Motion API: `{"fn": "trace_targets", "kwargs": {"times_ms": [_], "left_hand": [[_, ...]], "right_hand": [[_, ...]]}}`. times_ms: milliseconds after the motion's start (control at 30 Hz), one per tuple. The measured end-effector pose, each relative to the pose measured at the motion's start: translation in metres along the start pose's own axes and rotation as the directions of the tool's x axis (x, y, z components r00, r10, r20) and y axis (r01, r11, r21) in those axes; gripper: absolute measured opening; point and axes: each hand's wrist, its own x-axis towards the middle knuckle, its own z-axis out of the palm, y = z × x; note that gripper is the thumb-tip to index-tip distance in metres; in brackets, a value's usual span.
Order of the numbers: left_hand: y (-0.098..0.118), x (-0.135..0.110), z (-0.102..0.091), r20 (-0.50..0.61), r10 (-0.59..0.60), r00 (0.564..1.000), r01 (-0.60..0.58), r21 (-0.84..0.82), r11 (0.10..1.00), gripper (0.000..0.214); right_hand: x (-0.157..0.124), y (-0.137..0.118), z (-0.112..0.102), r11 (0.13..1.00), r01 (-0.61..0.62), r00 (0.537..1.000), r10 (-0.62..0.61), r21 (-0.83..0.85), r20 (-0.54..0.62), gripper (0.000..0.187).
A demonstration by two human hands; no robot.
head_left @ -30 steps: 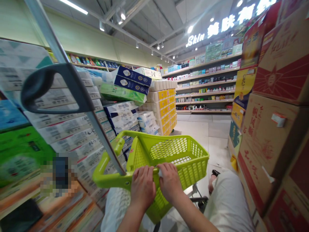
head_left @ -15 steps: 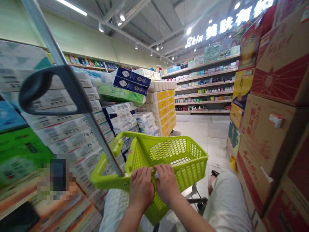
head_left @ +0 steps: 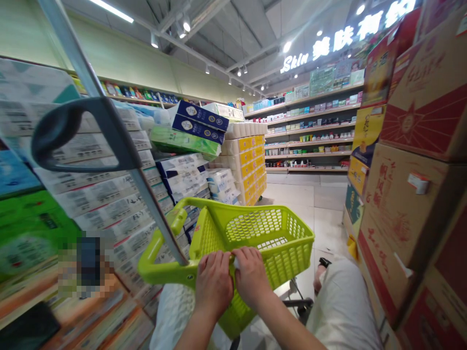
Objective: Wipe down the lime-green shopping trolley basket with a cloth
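In the middle of the head view stands a lime-green plastic shopping cart (head_left: 288, 260); no goods show inside its basket. My left hand (head_left: 214, 279) is closed over the near side rim, knuckles up. Right beside it, my right hand (head_left: 251, 272) grips the same rim with its fingers curled over the edge. A small white bit (head_left: 237, 263), too small to name, shows at my right hand's inner side. From the cart's rear end a metal pole with a dark grey loop handle (head_left: 87, 136) rises to the upper left.
Stacked tissue packs (head_left: 109, 204) rise on the left, with orange-edged boxes (head_left: 98, 316) below. Cardboard cartons (head_left: 404, 204) are piled close on the right. A tiled aisle floor (head_left: 302, 194) leads to product shelves (head_left: 302, 131). My trousered leg (head_left: 343, 301) is beside the cart.
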Motion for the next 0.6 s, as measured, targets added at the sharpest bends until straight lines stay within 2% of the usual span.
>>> {"fn": "trace_targets", "kwargs": {"times_ms": [67,133,267,333,433,533,600], "left_hand": [[-0.001,-0.001,-0.002,0.008,0.019,1.000,-0.019,-0.006,1.000,0.039],[-0.003,-0.001,-0.002,0.007,0.024,1.000,-0.024,-0.002,1.000,0.041],[-0.003,-0.002,-0.001,-0.005,0.003,1.000,-0.003,0.009,1.000,0.044],[-0.002,-0.001,0.001,-0.001,-0.005,1.000,0.005,0.005,1.000,0.043],[-0.002,-0.001,0.002,0.005,-0.001,1.000,0.001,-0.002,1.000,0.043],[-0.003,-0.001,0.001,0.001,0.013,1.000,-0.013,0.000,1.000,0.043],[-0.004,-0.001,0.000,-0.010,0.019,1.000,-0.019,0.002,1.000,0.041]], "right_hand": [[0.001,-0.005,0.002,0.998,0.045,0.998,-0.047,0.036,0.036,0.039],[0.000,0.006,-0.004,0.999,0.049,0.997,-0.050,0.019,0.058,0.037],[-0.003,0.047,-0.022,0.994,-0.055,0.998,0.054,-0.091,-0.009,0.035],[-0.005,0.053,-0.023,0.986,-0.114,0.993,0.108,-0.122,-0.055,0.034],[-0.008,0.037,-0.012,0.987,-0.124,0.990,0.116,-0.102,-0.085,0.037],[-0.009,0.017,-0.001,0.998,-0.048,0.996,0.044,-0.048,-0.074,0.041],[-0.010,0.017,-0.002,0.999,-0.004,0.999,0.002,-0.035,-0.053,0.042]]}}
